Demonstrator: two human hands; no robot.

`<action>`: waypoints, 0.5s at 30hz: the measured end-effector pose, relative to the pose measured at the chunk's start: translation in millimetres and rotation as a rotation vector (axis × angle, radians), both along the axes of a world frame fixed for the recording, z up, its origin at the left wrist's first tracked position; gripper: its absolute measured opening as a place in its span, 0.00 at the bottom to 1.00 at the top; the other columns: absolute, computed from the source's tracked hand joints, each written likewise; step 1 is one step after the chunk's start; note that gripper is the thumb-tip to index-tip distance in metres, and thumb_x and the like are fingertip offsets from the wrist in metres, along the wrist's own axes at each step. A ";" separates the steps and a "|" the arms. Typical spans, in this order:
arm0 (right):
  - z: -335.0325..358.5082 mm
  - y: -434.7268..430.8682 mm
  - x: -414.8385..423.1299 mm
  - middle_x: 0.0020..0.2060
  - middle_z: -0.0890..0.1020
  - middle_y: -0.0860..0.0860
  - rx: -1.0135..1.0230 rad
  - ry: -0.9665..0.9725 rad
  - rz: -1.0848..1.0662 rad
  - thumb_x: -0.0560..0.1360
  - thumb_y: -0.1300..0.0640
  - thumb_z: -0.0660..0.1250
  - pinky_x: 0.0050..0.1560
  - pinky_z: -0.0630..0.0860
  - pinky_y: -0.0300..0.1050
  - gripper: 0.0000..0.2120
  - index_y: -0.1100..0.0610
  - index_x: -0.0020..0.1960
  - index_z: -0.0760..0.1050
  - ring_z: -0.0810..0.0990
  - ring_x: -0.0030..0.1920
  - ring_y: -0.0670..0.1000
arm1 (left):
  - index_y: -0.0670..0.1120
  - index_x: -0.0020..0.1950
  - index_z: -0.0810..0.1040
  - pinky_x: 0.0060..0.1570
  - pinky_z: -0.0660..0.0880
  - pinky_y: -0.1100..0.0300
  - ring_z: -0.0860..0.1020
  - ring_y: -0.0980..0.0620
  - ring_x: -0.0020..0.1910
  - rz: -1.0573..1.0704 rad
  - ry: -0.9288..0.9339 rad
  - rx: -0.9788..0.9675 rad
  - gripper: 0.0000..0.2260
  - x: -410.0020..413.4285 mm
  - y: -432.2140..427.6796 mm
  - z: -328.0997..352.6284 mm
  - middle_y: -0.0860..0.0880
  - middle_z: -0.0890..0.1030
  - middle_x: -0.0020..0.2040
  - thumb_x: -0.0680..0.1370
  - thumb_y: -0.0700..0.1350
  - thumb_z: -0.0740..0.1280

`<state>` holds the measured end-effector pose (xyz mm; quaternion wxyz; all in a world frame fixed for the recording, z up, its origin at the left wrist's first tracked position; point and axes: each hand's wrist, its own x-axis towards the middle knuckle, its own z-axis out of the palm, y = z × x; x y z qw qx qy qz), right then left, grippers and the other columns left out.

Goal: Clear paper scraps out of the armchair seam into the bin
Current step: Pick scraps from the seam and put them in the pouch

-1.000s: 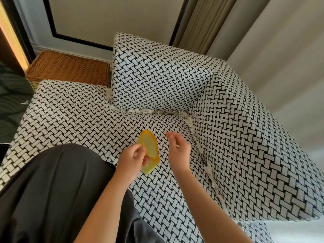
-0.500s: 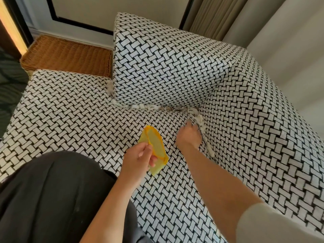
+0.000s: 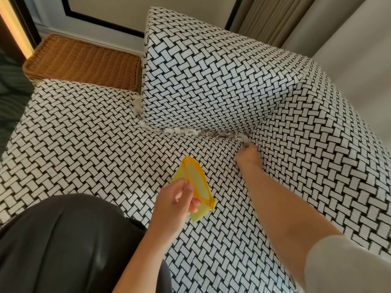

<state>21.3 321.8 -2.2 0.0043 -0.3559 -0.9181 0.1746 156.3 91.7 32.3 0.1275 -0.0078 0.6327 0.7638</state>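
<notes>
Right hand (image 3: 248,154) reaches into the far-right corner of the armchair seam (image 3: 234,135), fingertips buried in the crease, so I cannot tell whether they pinch anything. Paper scraps (image 3: 190,132) run leftward from it along the seam, under the back cushion (image 3: 211,81). Left hand (image 3: 175,203) grips the yellow pouch bin (image 3: 197,182), nearer, mouth open.

Soft, even daylight seems to reach me from the far right, where the pale curtains (image 3: 349,49) are brightest. A warm yellow strip of light (image 3: 12,32) glares at the far left edge. My right forearm (image 3: 285,208) throws only a faint shadow on the armchair (image 3: 84,134). The yellow pouch (image 3: 197,187) in my left hand (image 3: 173,206) looks bright and saturated. The weave is crisp at centre. Straight lines bow toward the edges, and my near sleeve (image 3: 349,267) is blurred.
</notes>
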 end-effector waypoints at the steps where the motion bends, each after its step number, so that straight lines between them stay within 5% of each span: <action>1: -1.3 0.9 -2.3 0.44 0.78 0.54 0.005 0.000 -0.011 0.79 0.54 0.53 0.43 0.77 0.48 0.16 0.50 0.66 0.67 0.79 0.45 0.56 | 0.35 0.38 0.73 0.30 0.70 0.71 0.74 0.58 0.28 -0.001 0.004 0.001 0.12 0.0 0.2 0.2 0.47 0.77 0.29 0.79 0.39 0.59; 7: -5.1 -1.3 -6.2 0.43 0.80 0.54 0.055 0.013 -0.031 0.79 0.54 0.54 0.45 0.78 0.51 0.13 0.51 0.62 0.68 0.79 0.43 0.56 | 0.32 0.39 0.72 0.29 0.69 0.69 0.73 0.56 0.28 -0.012 -0.002 0.029 0.13 -6.0 4.2 -3.6 0.48 0.77 0.29 0.79 0.39 0.59; 15: 7.0 6.7 -25.4 0.42 0.77 0.54 0.074 -0.091 0.036 0.78 0.62 0.58 0.33 0.70 0.41 0.13 0.59 0.61 0.73 0.73 0.38 0.51 | 0.34 0.39 0.74 0.30 0.70 0.71 0.74 0.56 0.28 -0.013 0.017 0.049 0.12 -6.8 7.4 -4.9 0.46 0.78 0.30 0.78 0.40 0.60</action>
